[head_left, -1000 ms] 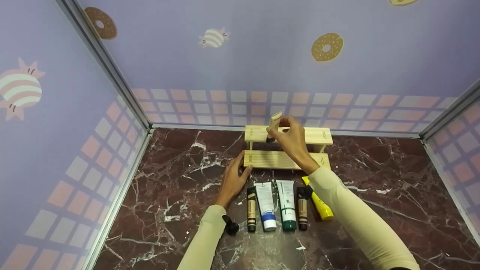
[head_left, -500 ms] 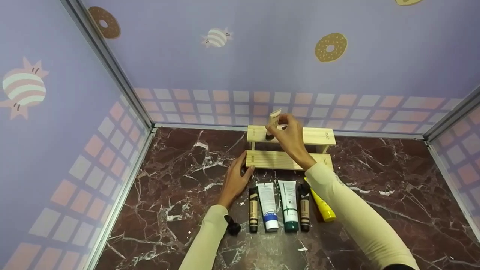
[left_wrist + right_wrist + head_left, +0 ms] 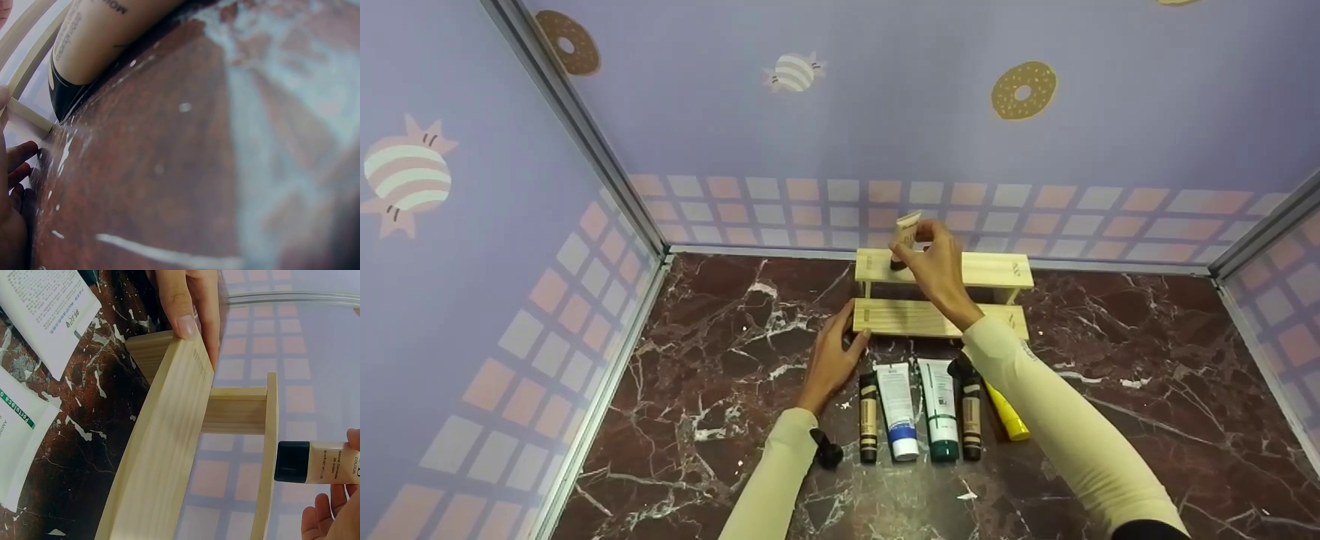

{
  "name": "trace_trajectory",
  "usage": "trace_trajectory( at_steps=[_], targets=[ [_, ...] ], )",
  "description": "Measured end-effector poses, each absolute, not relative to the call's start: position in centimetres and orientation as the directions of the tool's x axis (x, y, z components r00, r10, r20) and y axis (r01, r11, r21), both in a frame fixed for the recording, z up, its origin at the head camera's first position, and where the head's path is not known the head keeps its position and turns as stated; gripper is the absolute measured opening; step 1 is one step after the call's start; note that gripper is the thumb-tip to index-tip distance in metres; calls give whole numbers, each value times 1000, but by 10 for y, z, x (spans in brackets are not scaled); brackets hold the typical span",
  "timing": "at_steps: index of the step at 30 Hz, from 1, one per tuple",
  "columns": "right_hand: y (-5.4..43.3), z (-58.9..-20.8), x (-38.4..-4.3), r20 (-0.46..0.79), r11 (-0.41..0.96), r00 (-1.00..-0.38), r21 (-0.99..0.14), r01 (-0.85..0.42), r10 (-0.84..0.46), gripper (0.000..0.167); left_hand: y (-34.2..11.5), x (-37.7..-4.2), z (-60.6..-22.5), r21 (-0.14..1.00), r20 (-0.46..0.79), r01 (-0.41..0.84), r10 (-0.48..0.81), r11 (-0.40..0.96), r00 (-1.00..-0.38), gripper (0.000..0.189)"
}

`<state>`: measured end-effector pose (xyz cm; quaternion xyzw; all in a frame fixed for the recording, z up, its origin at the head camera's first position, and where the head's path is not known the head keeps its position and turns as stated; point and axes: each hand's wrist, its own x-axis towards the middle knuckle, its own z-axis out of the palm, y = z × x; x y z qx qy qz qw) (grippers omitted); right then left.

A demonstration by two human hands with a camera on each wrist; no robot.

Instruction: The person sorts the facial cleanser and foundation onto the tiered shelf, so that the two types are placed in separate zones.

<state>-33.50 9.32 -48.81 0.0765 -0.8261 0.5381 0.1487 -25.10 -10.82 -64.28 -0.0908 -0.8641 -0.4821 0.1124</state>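
Observation:
My right hand [image 3: 939,266] pinches a small beige cosmetic tube [image 3: 907,231], black cap downward, at the left part of the wooden shelf's upper tier [image 3: 986,268]. In the right wrist view the black cap [image 3: 292,461] is at the board's surface; whether it bears on it I cannot tell. My left hand [image 3: 831,364] grips the left end of the lower tier [image 3: 900,318], thumb [image 3: 186,326] on one side and fingers on the other. In the left wrist view, a beige tube [image 3: 107,39] lies close beside that hand.
Before the shelf lie a slim beige-and-black tube [image 3: 868,420], a white tube with blue band [image 3: 897,405], a white tube with green cap [image 3: 940,405], another beige-and-black tube [image 3: 972,420] and a yellow tube [image 3: 1006,412], partly under the right sleeve. A patterned wall [image 3: 885,135] stands close behind.
My right hand has shifted slightly back and left over the upper tier with the beige tube. The left hand keeps its hold on the shelf's end.

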Motion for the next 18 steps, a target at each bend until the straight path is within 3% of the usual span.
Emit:
trace_trajectory(
  at_steps=[18],
  targets=[
    [97,-493,-332,380,465,-925,-819,-337,-2,49,-108,-251,-642,811,270,254,48,527,-962,73]
  ],
)
